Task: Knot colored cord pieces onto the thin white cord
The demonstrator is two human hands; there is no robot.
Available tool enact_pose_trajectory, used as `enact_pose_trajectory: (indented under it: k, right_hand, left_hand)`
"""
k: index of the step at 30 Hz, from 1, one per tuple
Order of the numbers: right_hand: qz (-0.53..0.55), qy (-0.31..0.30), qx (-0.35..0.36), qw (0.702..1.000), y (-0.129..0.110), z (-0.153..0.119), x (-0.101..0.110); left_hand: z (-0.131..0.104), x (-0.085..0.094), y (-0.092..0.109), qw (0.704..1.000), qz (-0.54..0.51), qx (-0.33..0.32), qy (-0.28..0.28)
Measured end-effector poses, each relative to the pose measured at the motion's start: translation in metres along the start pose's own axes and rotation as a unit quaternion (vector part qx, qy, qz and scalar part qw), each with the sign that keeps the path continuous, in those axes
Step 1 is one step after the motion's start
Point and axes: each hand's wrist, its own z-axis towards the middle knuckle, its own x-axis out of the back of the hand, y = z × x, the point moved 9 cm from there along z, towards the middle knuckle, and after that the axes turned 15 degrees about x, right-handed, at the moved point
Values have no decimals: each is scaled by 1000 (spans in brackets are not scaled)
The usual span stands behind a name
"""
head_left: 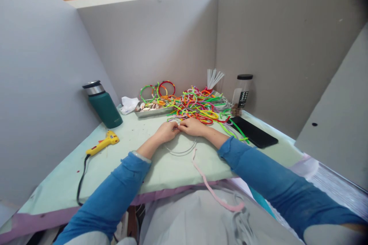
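Observation:
My left hand [166, 132] and my right hand [193, 127] meet fingertip to fingertip near the middle of the table. Both are closed in a pinch on a thin grey wire ring [181, 154], whose near arc shows below them. The part between my fingers is hidden. A soft pink cord [205, 182] starts beside the ring and trails over the table edge onto my lap. Just beyond my hands lies a tangled heap of coloured cords [198, 103].
Left stand a yellow glue gun [100, 147] with a black cable and a green bottle [105, 109]. Behind are a metal tray [155, 112] of shells, white tissue [129, 105] and finished-looking coloured rings [166, 89]. A black phone [254, 132] and clear jar [242, 93] are right. Grey partitions [149, 42] enclose the table.

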Motion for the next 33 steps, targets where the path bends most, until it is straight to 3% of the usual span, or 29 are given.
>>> enact_pose_trajectory:
  k: [33]
  right_hand:
    - [-2, -2, 2, 1000, -3, 0, 1]
  left_hand:
    - [1, -2, -2, 1000, 13, 5, 2]
